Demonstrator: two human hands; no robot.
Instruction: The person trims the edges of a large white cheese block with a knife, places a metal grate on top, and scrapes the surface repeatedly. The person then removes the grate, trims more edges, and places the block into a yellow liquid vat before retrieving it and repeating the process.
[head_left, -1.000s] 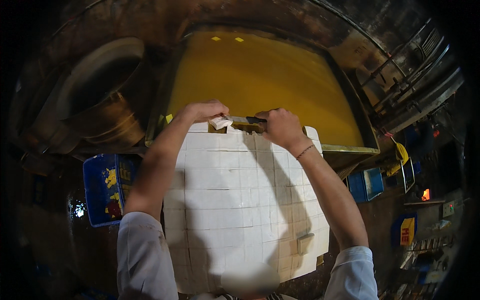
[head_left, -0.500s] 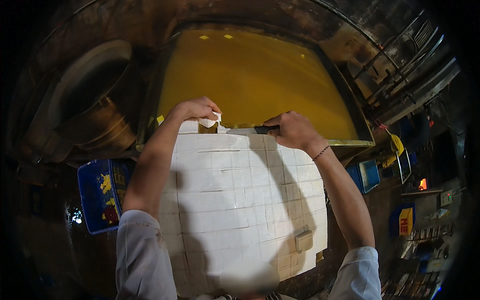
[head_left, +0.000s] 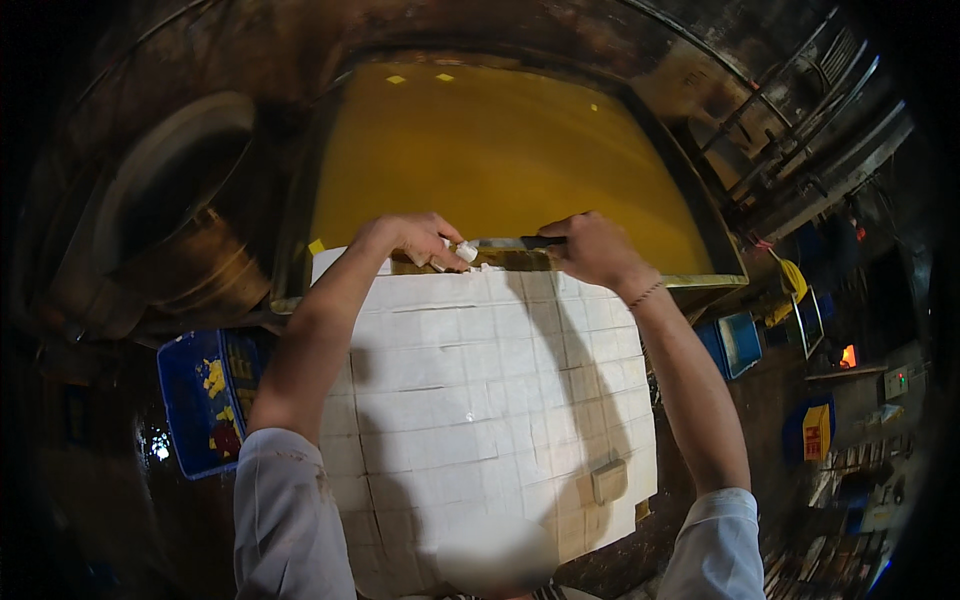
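A broad white slab (head_left: 480, 370), cut by lines into a grid of rectangles, lies in front of me. At its far edge my left hand (head_left: 425, 240) is closed on small white pieces (head_left: 464, 252) of the same look; its fingertips partly cover them. My right hand (head_left: 592, 250) grips the dark handle of a knife (head_left: 500, 243). The blade points left toward my left fingers, over a brown strip of board beyond the slab's edge. Past both hands spreads a wide vat of yellow liquid (head_left: 490, 150).
A small pale block (head_left: 609, 482) rests on the slab's near right. To the left are a blue crate (head_left: 185, 420) with yellow scraps and a large round tub (head_left: 180, 130). A blue bin (head_left: 738, 345) stands at the right. Yellow bits (head_left: 444, 77) show in the vat.
My left hand has shifted right and slightly nearer with the white pieces. The knife blade now lies farther from the slab's edge, and more of the brown strip shows.
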